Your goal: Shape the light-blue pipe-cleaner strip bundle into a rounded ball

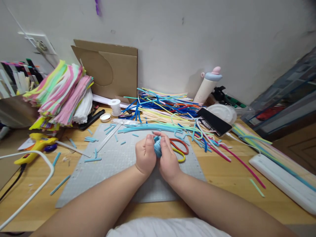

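Note:
My left hand (145,154) and my right hand (168,158) are pressed together over the grey cutting mat (111,161). Both are closed on a small light-blue pipe-cleaner bundle (157,146) held between them. Only a strip of the bundle shows between the fingers. Just right of my right hand lie scissors (180,149) with red and yellow handles. A pile of loose pipe cleaners (163,112) in blue, cream and other colours lies beyond my hands.
Short blue cut pieces (92,160) litter the mat. A yellow glue gun (37,148) and a stack of pastel pipe cleaners (61,92) are at the left. Cardboard (111,69) leans on the wall. A phone (213,121), a bottle (208,85) and a white bar (283,181) are at the right.

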### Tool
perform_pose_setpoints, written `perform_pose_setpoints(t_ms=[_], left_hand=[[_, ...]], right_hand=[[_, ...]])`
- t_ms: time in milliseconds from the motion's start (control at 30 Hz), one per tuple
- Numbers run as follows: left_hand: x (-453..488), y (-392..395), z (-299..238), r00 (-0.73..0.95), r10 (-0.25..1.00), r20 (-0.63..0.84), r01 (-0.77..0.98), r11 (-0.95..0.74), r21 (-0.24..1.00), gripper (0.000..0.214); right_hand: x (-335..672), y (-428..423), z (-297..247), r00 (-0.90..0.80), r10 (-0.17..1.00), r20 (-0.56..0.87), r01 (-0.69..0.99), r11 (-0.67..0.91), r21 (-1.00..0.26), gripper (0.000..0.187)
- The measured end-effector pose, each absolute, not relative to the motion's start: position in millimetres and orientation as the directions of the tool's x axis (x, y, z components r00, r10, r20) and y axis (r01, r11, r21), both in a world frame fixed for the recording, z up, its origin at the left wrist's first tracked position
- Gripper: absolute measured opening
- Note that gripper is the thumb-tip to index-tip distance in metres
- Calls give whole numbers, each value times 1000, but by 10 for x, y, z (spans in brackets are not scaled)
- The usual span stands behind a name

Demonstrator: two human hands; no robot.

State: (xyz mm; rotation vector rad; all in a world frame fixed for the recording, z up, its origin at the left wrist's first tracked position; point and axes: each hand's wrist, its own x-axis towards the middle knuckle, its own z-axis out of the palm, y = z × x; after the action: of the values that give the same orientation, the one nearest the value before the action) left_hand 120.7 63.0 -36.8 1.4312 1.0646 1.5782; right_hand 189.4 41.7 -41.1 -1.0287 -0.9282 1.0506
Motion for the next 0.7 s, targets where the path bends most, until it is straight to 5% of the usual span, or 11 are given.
perform_pose_setpoints(t_ms=[200,333,500,700], left_hand=[[1219,588,-408,-63,913,403,8,-403,915,51],[1222,640,-385,-117,901,418,-14,-422,906,50],[1157,726,-390,-113,896,429,66,-424,903,46],[1166,673,-374,-91,892,443,181,-423,888,39]], right_hand=[[1892,392,-418,249,960,130,-158,172,-972,33],[1928,535,-359,269,960,-78,-553,87,-828,29],[1958,596,-248,-7,926,-377,-817,-223,-532,29],[1899,530,-364,191,964,-187,-752,21,-658,25]])
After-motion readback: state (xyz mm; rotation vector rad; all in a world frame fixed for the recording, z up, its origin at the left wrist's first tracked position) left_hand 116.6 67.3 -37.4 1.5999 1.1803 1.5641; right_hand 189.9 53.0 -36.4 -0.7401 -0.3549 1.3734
